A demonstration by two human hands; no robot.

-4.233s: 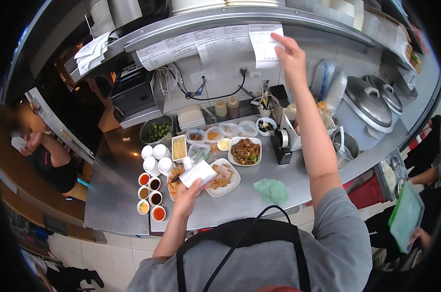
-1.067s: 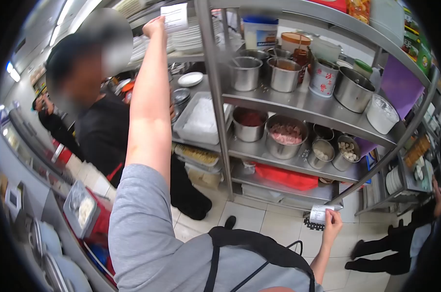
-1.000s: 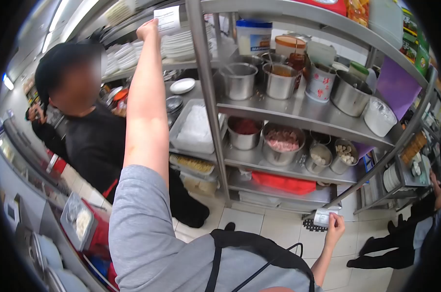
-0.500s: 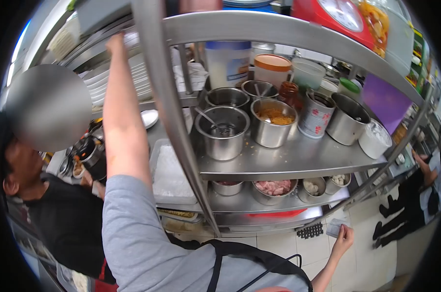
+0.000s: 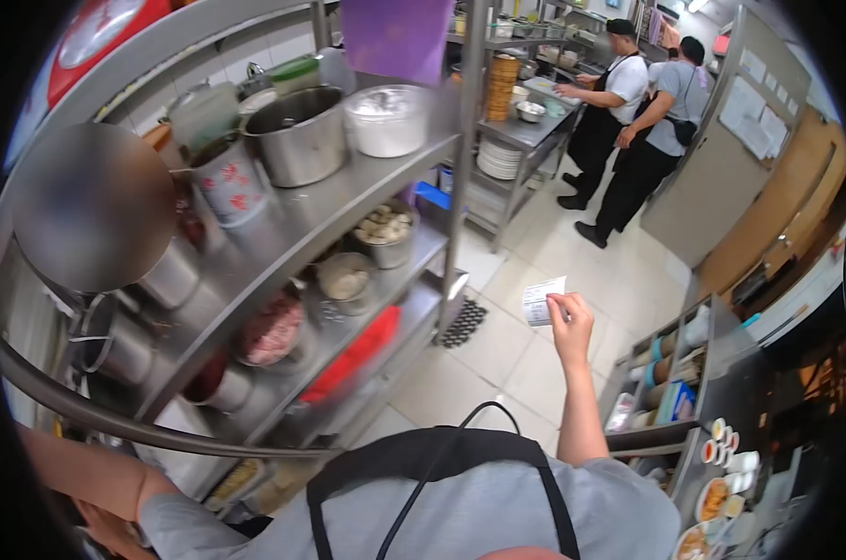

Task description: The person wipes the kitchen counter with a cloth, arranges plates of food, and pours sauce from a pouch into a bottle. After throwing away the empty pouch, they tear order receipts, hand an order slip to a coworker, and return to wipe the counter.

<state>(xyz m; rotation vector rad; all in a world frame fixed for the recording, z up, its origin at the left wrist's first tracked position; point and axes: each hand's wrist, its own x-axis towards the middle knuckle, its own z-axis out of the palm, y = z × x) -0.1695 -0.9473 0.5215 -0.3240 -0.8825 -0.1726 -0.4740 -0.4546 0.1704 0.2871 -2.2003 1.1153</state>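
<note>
My right hand [image 5: 572,329] is raised over the tiled floor, pinching a small printed paper slip [image 5: 538,303] between thumb and fingers. At the lower left edge, my left forearm [image 5: 91,471] stretches out of the picture, so the left hand and anything in it are hidden. Beside that arm stands a steel shelf rack [image 5: 348,224]. On it are a large steel pot [image 5: 297,140], a white tub [image 5: 387,121], a can with red characters [image 5: 229,187] and a pot of raw pink meat [image 5: 274,331].
Two people in aprons [image 5: 610,103] [image 5: 661,121] stand by a steel counter [image 5: 526,131] at the back. A low shelf unit [image 5: 666,373] is on the right, with sauce cups and food dishes [image 5: 712,499] below. Part of another person's arm [image 5: 115,532] shows at lower left.
The view has swung right, along the rack towards the back of the kitchen. My left hand has left the picture. My right hand still holds its slip and appears higher in view.
</note>
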